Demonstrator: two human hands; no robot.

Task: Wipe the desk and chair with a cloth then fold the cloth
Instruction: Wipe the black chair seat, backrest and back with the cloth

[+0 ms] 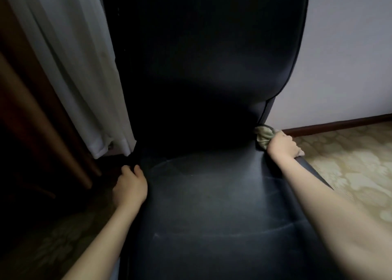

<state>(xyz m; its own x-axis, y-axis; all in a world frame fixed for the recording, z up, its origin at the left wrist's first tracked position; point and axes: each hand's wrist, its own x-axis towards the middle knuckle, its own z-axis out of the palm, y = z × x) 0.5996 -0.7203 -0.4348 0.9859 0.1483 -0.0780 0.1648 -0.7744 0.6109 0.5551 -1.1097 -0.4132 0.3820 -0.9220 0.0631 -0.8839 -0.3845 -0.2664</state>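
A dark leather chair (pixel 207 194) with a tall backrest fills the middle of the view. My right hand (pixel 283 145) grips a bunched olive-green cloth (pixel 264 136) and presses it on the seat's far right edge, where the seat meets the backrest. My left hand (pixel 130 186) holds the left edge of the seat, fingers curled over the rim near the back corner. The desk is not in view.
A white curtain (pixel 74 78) hangs at the left, touching the chair's back corner. Dark wooden furniture (pixel 31 109) stands behind it. A pale wall (pixel 350 56) with a brown skirting board (pixel 339 123) is at the right, above patterned beige flooring (pixel 350 169).
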